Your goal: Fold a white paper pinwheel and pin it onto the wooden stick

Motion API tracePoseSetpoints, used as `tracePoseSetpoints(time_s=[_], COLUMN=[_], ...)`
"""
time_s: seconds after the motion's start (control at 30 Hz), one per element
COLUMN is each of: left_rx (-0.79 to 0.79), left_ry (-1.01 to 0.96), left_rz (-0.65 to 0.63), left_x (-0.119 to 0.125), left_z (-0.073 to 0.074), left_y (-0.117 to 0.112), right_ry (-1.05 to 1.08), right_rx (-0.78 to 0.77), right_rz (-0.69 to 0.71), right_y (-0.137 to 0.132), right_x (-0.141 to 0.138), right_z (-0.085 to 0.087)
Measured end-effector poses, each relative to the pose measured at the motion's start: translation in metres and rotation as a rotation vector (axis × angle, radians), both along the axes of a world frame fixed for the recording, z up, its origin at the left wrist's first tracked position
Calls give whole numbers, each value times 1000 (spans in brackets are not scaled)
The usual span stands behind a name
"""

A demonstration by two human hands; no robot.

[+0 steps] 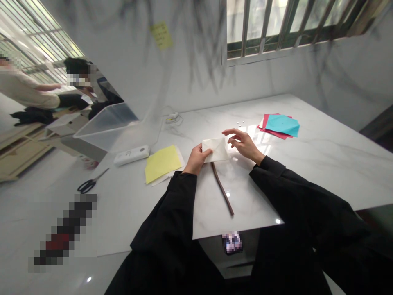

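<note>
White marble-patterned table (pixel 307 164) stood against a pale wall under a barred window (pixel 276 24), with a yellow sticky note (pixel 161 35) stuck on the wall. Head view, the only one: the left hand (pixel 198 157) gripped the near left corner of a folded white paper (pixel 216 148), thumb on top and fingers curled beneath, clamped on the sheet. The paper was held just above the tabletop, near the middle of the table, between the two hands. The right hand (pixel 242 143) hovered at the paper's right edge with fingers spread and slightly bent; thumb and forefinger sat close to the edge, but contact could not be told. Both arms wore black sleeves. A thin brown stick (pixel 222 189) lay on the table directly below the paper, running toward the near edge. Left of the hands lay a yellow sheet (pixel 161 163) on top of a white one, then a white oblong device (pixel 131 155), and farther left a pair of black-handled scissors (pixel 92 183). A clear plastic bin (pixel 107 123) stood at the far left corner. Well to the right of the hands lay a stack of coloured papers (pixel 281 125), teal on top of red. Two other people were seated in the background at far left, well apart from the table.
</note>
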State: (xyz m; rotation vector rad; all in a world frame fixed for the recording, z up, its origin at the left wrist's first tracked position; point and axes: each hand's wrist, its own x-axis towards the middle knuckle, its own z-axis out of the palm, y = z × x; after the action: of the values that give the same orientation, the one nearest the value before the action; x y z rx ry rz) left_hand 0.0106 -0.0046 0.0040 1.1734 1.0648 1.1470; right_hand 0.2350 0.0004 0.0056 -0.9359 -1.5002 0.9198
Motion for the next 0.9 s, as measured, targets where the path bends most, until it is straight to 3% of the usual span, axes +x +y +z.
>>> tracePoseSetpoints(time_s=[0.17, 0.4, 0.63, 0.9], left_rx=[-63, -148, -214, -222], left_ry=[-36, -37, 50, 54], left_rz=[-63, -31, -76, -133], left_x=[-1, -9, -14, -16], left_z=[5, 12, 18, 17], left_y=[-3, -2, -3, -2], right_ry=[-94, -178, -194, -122], right_rx=[1, -6, 99, -23], right_rz=[73, 117, 177, 233], right_y=[2, 9, 9, 17], right_x=[6, 13, 17, 14], right_z=[-1, -8, -10, -22])
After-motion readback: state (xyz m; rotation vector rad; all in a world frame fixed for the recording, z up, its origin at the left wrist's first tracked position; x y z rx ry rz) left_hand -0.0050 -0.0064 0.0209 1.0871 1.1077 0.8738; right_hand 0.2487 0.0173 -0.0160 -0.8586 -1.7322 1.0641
